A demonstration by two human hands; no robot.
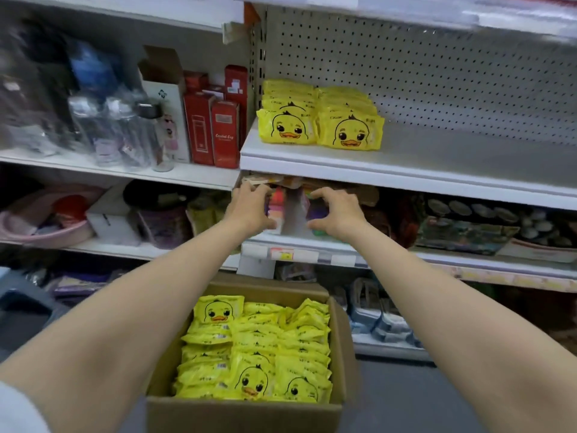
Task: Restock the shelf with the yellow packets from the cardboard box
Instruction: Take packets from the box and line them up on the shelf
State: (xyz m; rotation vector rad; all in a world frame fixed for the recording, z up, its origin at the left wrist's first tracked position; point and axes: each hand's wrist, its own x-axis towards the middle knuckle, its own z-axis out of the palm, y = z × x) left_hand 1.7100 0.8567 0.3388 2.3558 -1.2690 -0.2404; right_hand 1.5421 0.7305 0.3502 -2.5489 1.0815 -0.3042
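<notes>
White pegboard-backed shelf (437, 157) bearing two rows of yellow duck-print packets (318, 120) at its left end. Below it is an open cardboard box (243, 414), filled with more of them (some face up). The left hand (249, 207) and right hand (338, 210) are before the lower shelf (437, 257), fingers curled, holding no packet. Whether they grasp the coloured goods (278, 201) behind cannot be told.
</notes>
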